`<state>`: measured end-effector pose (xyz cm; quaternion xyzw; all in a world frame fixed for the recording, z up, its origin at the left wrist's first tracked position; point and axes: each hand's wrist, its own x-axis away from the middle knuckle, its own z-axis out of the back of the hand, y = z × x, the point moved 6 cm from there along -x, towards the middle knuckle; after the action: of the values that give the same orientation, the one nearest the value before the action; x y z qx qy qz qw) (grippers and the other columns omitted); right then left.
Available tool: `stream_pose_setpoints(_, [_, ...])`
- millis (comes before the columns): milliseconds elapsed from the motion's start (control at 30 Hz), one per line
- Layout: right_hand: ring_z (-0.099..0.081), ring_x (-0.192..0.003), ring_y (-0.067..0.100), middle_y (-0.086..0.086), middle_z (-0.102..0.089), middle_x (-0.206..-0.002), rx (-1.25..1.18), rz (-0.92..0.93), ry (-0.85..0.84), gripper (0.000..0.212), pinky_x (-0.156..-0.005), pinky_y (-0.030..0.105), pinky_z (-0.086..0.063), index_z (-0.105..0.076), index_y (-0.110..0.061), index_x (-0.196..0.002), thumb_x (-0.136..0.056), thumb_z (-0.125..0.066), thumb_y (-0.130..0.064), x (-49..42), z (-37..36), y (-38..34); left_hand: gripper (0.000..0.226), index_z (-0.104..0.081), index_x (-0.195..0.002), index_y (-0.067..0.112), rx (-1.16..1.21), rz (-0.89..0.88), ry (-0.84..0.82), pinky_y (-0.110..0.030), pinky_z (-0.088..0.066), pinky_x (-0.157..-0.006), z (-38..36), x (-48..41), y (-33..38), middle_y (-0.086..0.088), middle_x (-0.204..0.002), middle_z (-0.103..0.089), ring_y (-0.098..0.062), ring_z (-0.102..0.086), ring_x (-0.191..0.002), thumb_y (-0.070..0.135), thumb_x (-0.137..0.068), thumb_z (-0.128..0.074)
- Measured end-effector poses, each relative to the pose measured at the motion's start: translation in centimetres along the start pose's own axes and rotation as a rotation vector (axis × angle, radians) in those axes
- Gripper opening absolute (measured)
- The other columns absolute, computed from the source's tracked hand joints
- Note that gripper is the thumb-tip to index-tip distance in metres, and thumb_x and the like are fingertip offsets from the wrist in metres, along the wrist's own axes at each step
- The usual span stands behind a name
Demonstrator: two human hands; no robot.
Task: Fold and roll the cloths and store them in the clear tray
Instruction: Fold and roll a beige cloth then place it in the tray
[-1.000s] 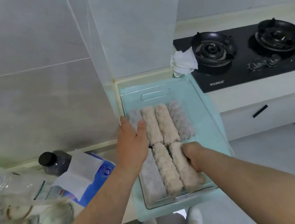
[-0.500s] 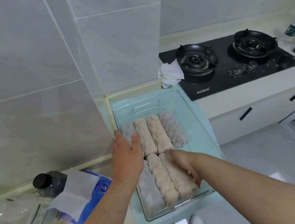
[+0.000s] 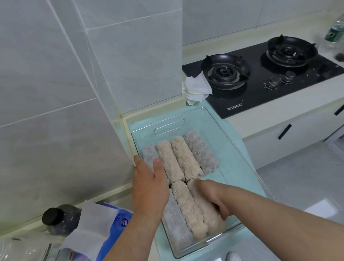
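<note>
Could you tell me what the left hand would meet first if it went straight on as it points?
Probably the far wall of the clear tray, past the grey roll under the left hand; height is unclear, so it might clear the rim.

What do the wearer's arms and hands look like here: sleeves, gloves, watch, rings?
Both are bare. The left forearm and right forearm show no sleeve right up to the frame edge. The left hand and right hand wear no gloves. No watch, band or ring shows on either, and no tape or other markings are visible.
</note>
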<state>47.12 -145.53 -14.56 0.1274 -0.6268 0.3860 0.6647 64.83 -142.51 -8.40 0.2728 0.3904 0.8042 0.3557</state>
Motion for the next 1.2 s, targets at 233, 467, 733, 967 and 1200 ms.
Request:
stream_pose_setpoints(233, [-0.060,-0.076,0.026,0.011,-0.064,-0.085,-0.177,-0.022,0.014,0.059,-0.058,0.035,-0.044,-0.057,-0.011,-0.085,-0.097,-0.029,-0.061,0.7,1.0,0.3,0.071,-0.007,-0.155,0.017,-0.005,0.003,-0.006,-0.038,-0.020,-0.116,0.0,0.0,0.0,-0.004,-0.161,-0.020,-0.024,-0.023,-0.146,0.055,-0.098,-0.026])
stream_pose_setpoints(467, [-0.045,-0.131,0.031,0.018,-0.047,-0.142,-0.055,-0.010,0.124,0.071,-0.107,0.036,-0.033,-0.040,-0.006,-0.143,-0.099,-0.018,-0.058,1.5,1.3,-0.3,0.070,-0.004,-0.155,0.017,0.004,-0.004,-0.009,-0.035,-0.018,-0.115,-0.1,0.1,-0.1,-0.003,-0.162,-0.017,-0.022,-0.020,-0.147,0.052,-0.099,-0.028])
stream_pose_setpoints(733, [-0.032,-0.141,0.024,0.007,-0.033,-0.154,0.098,0.315,0.123,0.053,-0.113,0.036,-0.023,-0.037,-0.016,-0.147,-0.102,-0.026,-0.043,3.9,4.7,-3.8,0.070,-0.004,-0.156,0.019,0.004,0.010,0.006,-0.034,-0.015,-0.116,0.0,0.3,-0.1,-0.001,-0.162,-0.014,-0.019,-0.016,-0.148,0.055,-0.099,-0.022])
stream_pose_setpoints(967, [-0.057,-0.088,0.020,0.001,-0.062,-0.098,0.318,0.754,0.020,0.018,-0.082,0.033,-0.046,-0.062,-0.020,-0.092,-0.091,-0.053,-0.035,10.1,7.7,-10.2,0.058,-0.055,-0.124,0.021,0.071,-0.008,-0.017,-0.025,-0.037,-0.103,1.8,1.5,2.9,0.008,-0.123,-0.055,-0.013,-0.050,-0.117,0.063,-0.094,-0.028])
stream_pose_setpoints(1200, [-0.063,-0.105,0.018,-0.005,-0.068,-0.109,0.186,1.091,-0.155,0.014,-0.100,0.041,-0.049,-0.069,-0.030,-0.099,-0.094,-0.056,-0.027,16.2,10.3,-11.1,0.038,-0.065,-0.094,0.037,0.299,0.016,0.228,-0.024,-0.043,-0.096,6.5,7.9,6.3,0.019,-0.106,-0.064,-0.003,-0.057,-0.109,0.070,-0.078,-0.052])
